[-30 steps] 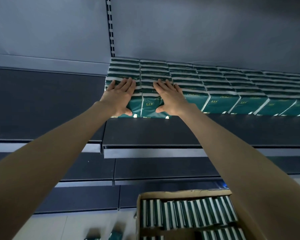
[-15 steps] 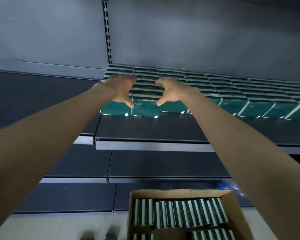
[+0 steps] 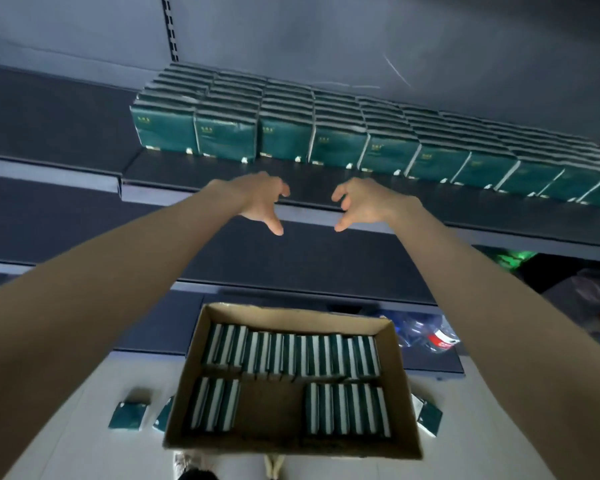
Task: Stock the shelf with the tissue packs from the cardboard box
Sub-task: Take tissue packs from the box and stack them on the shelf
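The left hand [image 3: 257, 199] and the right hand [image 3: 364, 202] hang apart in the air, both empty, with fingers loosely hooked and thumbs pointing down and inward. They are level with the front lip of the shelf [image 3: 194, 171] and touch nothing. Blur smears the fingertips, so how far each finger bends is hard to make out.

At 12 o'clock from the hands the tissue packs [image 3: 329, 147] stand on the shelf with green faces forward, in files several deep. The row starts above the left hand and runs toward 3 o'clock, where the frame edge cuts it off. The print on the faces is too small to read.

At 6 o'clock from the hands the cardboard box [image 3: 291, 317] sits open on the floor [image 3: 94, 393]. Its near wall hides the lower ends of the closest packs. The boxed packs [image 3: 309, 355] stand on edge in three groups:
- a full row along the far wall
- a short group in the near left corner
- a longer group in the near right corner

Bare cardboard shows between the two near groups.

At 9 o'clock of the box two loose packs [image 3: 128, 415] lie on the floor, one half hidden behind the box wall. Another lies at 3 o'clock, also partly covered. At 2 o'clock of the box is a blurred clear bottle [image 3: 439, 339] with a red label. At 6 o'clock of the box, shoe tips [image 3: 274, 464] are cut off by the bottom edge
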The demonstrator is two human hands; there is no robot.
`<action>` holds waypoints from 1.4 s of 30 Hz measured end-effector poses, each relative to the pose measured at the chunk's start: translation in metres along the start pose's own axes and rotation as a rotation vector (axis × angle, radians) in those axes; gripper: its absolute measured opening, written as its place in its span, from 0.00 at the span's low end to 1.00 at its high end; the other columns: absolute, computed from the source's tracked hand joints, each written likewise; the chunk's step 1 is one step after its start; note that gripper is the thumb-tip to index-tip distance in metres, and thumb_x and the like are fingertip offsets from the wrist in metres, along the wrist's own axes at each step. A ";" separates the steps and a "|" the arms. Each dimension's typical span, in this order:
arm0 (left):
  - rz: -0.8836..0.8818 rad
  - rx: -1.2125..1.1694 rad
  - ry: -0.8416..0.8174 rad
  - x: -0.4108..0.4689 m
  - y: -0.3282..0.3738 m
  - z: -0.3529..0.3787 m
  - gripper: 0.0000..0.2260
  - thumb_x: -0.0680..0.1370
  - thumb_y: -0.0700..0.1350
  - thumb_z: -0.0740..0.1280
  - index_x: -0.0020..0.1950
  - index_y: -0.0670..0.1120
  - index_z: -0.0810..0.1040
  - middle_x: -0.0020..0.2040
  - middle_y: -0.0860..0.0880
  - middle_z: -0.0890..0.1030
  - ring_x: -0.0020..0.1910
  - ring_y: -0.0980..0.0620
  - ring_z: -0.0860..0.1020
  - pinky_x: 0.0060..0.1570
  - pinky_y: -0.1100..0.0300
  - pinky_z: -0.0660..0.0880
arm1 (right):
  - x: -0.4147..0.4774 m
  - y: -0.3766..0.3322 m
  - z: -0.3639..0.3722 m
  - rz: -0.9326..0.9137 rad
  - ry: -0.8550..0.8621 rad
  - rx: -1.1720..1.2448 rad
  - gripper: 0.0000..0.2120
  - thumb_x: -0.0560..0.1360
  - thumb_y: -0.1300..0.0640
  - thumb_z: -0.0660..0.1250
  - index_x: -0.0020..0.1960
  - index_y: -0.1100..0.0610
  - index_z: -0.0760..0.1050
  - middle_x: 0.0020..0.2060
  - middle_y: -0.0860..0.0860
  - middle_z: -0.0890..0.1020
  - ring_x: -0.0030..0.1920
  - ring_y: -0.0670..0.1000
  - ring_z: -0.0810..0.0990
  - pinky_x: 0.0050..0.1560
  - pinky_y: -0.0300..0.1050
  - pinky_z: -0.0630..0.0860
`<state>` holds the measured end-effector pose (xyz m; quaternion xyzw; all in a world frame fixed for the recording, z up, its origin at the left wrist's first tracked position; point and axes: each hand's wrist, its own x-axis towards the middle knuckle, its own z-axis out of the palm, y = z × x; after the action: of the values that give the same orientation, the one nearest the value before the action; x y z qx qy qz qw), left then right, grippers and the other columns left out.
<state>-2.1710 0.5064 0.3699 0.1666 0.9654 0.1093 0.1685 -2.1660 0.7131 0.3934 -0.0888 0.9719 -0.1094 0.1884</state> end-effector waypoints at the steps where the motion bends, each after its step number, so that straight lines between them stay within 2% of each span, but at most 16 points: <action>1: -0.004 -0.008 -0.024 0.000 0.008 0.015 0.40 0.69 0.54 0.76 0.75 0.47 0.62 0.68 0.46 0.71 0.65 0.43 0.71 0.63 0.47 0.69 | -0.005 0.012 0.012 0.007 -0.019 0.009 0.32 0.70 0.57 0.75 0.70 0.58 0.67 0.65 0.56 0.74 0.63 0.56 0.74 0.61 0.47 0.70; 3: -0.009 -0.017 -0.070 0.002 0.023 0.046 0.40 0.69 0.53 0.76 0.75 0.47 0.61 0.70 0.46 0.70 0.66 0.43 0.70 0.63 0.49 0.69 | -0.011 0.034 0.038 0.031 -0.070 0.037 0.32 0.70 0.57 0.75 0.70 0.58 0.67 0.64 0.56 0.75 0.61 0.56 0.75 0.58 0.46 0.70; 5: -0.015 -0.019 -0.122 0.004 0.033 0.077 0.39 0.69 0.53 0.76 0.75 0.48 0.61 0.70 0.47 0.69 0.67 0.43 0.69 0.64 0.47 0.69 | -0.015 0.055 0.067 0.054 -0.126 0.067 0.32 0.70 0.57 0.75 0.70 0.58 0.68 0.62 0.56 0.76 0.59 0.55 0.75 0.56 0.45 0.70; 10: 0.032 -0.008 -0.262 0.020 0.052 0.158 0.36 0.70 0.52 0.75 0.73 0.46 0.64 0.67 0.46 0.73 0.63 0.44 0.73 0.62 0.48 0.72 | -0.018 0.098 0.145 0.120 -0.236 0.114 0.33 0.69 0.58 0.76 0.70 0.57 0.68 0.64 0.56 0.75 0.61 0.56 0.75 0.61 0.50 0.72; 12: 0.051 0.010 -0.303 0.027 0.058 0.191 0.35 0.71 0.52 0.74 0.73 0.45 0.64 0.68 0.46 0.72 0.65 0.45 0.72 0.63 0.50 0.71 | -0.017 0.112 0.177 0.150 -0.288 0.135 0.33 0.69 0.58 0.76 0.70 0.58 0.68 0.64 0.56 0.76 0.59 0.56 0.77 0.59 0.47 0.73; 14: 0.065 0.011 -0.342 0.034 0.060 0.224 0.36 0.72 0.52 0.74 0.75 0.45 0.62 0.71 0.46 0.69 0.68 0.45 0.69 0.64 0.52 0.69 | -0.016 0.126 0.207 0.171 -0.334 0.158 0.31 0.70 0.58 0.75 0.70 0.58 0.68 0.63 0.56 0.76 0.57 0.54 0.78 0.52 0.42 0.72; 16: 0.066 0.006 -0.383 0.039 0.058 0.257 0.37 0.72 0.52 0.73 0.76 0.44 0.60 0.71 0.45 0.69 0.68 0.46 0.69 0.64 0.53 0.69 | -0.019 0.135 0.236 0.192 -0.362 0.174 0.31 0.71 0.56 0.74 0.71 0.58 0.67 0.64 0.54 0.75 0.60 0.54 0.76 0.48 0.37 0.68; 17: 0.070 0.011 -0.396 0.041 0.056 0.273 0.36 0.73 0.52 0.73 0.75 0.44 0.61 0.70 0.45 0.69 0.67 0.46 0.69 0.64 0.52 0.70 | -0.018 0.140 0.252 0.205 -0.377 0.191 0.30 0.72 0.56 0.73 0.71 0.58 0.66 0.65 0.54 0.75 0.62 0.54 0.75 0.49 0.35 0.69; 19: 0.080 0.015 -0.417 0.042 0.049 0.306 0.35 0.73 0.52 0.72 0.75 0.44 0.61 0.70 0.45 0.69 0.67 0.46 0.69 0.65 0.50 0.69 | -0.018 0.147 0.285 0.257 -0.423 0.276 0.31 0.73 0.58 0.72 0.72 0.60 0.65 0.66 0.57 0.73 0.62 0.56 0.75 0.56 0.42 0.73; 22: 0.088 0.025 -0.448 0.045 0.031 0.349 0.37 0.73 0.51 0.72 0.76 0.44 0.58 0.75 0.45 0.62 0.73 0.46 0.62 0.70 0.47 0.64 | -0.016 0.150 0.333 0.324 -0.474 0.343 0.31 0.74 0.57 0.71 0.73 0.60 0.63 0.67 0.58 0.72 0.61 0.56 0.76 0.57 0.46 0.74; 26: 0.088 0.083 -0.499 0.050 0.006 0.401 0.42 0.74 0.55 0.70 0.78 0.47 0.48 0.79 0.46 0.47 0.77 0.45 0.47 0.74 0.44 0.50 | -0.018 0.145 0.393 0.400 -0.454 0.388 0.29 0.75 0.52 0.70 0.72 0.58 0.65 0.66 0.55 0.74 0.57 0.53 0.79 0.56 0.46 0.76; 30: 0.088 0.133 -0.487 0.053 -0.011 0.439 0.42 0.76 0.59 0.66 0.78 0.50 0.42 0.78 0.46 0.38 0.77 0.45 0.38 0.73 0.42 0.41 | -0.015 0.141 0.433 0.449 -0.380 0.392 0.28 0.74 0.46 0.69 0.69 0.57 0.68 0.65 0.54 0.74 0.61 0.55 0.76 0.58 0.51 0.76; 36: 0.084 0.092 -0.459 0.046 -0.026 0.476 0.41 0.77 0.60 0.63 0.78 0.51 0.39 0.77 0.48 0.33 0.75 0.46 0.34 0.72 0.42 0.38 | -0.005 0.131 0.477 0.555 -0.322 0.307 0.26 0.74 0.43 0.68 0.64 0.59 0.70 0.64 0.55 0.71 0.61 0.58 0.74 0.55 0.53 0.75; 40: 0.094 0.063 -0.457 0.048 -0.032 0.483 0.42 0.76 0.59 0.64 0.78 0.52 0.39 0.77 0.48 0.34 0.75 0.47 0.33 0.72 0.42 0.38 | 0.001 0.126 0.492 0.570 -0.280 0.266 0.13 0.76 0.50 0.67 0.53 0.60 0.75 0.59 0.56 0.72 0.57 0.58 0.75 0.54 0.52 0.75; 42: 0.096 0.053 -0.474 0.048 -0.034 0.481 0.42 0.76 0.58 0.65 0.78 0.51 0.40 0.77 0.48 0.34 0.76 0.47 0.34 0.72 0.42 0.39 | 0.002 0.123 0.491 0.567 -0.258 0.297 0.10 0.78 0.54 0.66 0.52 0.60 0.76 0.58 0.56 0.72 0.56 0.58 0.75 0.54 0.52 0.76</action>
<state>-2.0497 0.5672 -0.0951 0.2378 0.8923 0.0496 0.3805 -1.9946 0.7428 -0.0823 0.2003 0.8995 -0.1809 0.3435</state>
